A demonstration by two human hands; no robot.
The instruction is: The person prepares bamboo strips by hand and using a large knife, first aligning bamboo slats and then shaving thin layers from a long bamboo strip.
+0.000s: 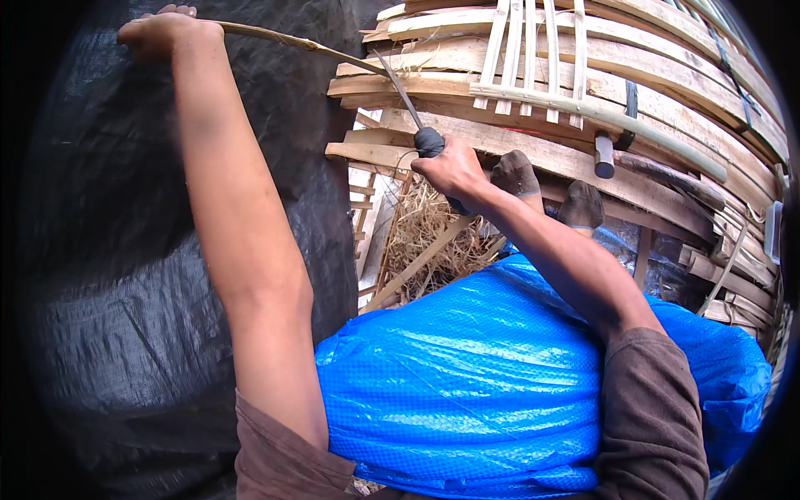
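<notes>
Stretched out to the far left, my left hand (167, 32) is closed round one end of a long, thin strip of bamboo or wood (287, 39). The strip slants down rightward and its other end meets the knife. My right hand (454, 171), over the middle, grips the knife (403, 98) by its dark wrapped handle, partly hidden by my fingers. The narrow blade points up and to the left, its upper part touching or crossing the strip; which of these I cannot tell.
Wooden planks (492, 125) lie ahead of my feet (517, 173). On them rest slats joined to a pole (583, 102) and a hammer (604, 158). A blue tarp (467, 375) covers my lap, above shavings (429, 225). Black sheeting (108, 317) hangs or lies leftward.
</notes>
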